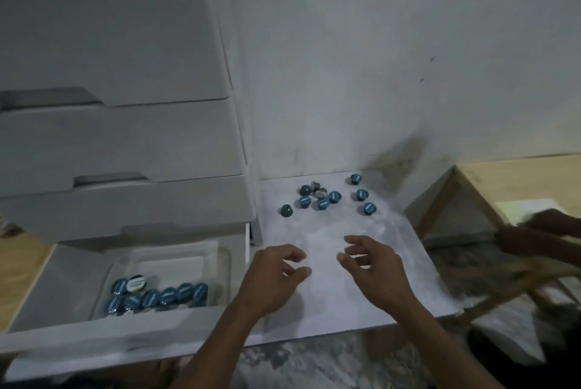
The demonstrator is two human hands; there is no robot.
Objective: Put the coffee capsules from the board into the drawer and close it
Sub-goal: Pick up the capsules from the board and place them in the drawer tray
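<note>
Head cam: your left hand (276, 275) and right hand (374, 269) hover side by side over the near part of the pale board (345, 310), both empty w/ fingers loosely curled, not gripping anything. To your left, the bottom drawer (78, 330) is pulled out; a clear tray (224, 266) inside it holds a batch of blue-lidded coffee capsules (158, 294) packed along its front edge. Farther back on the board, approx. ten more loose capsules (327, 196) sit scattered near the wall (377, 58), some lid-up, a couple on their sides, well apart from your hands. Above the open drawer, the other drawers of the white cabinet (119, 137) are shut. At far right, blurred, another person's hands (540, 231) are by a wooden frame (446, 196).
</note>
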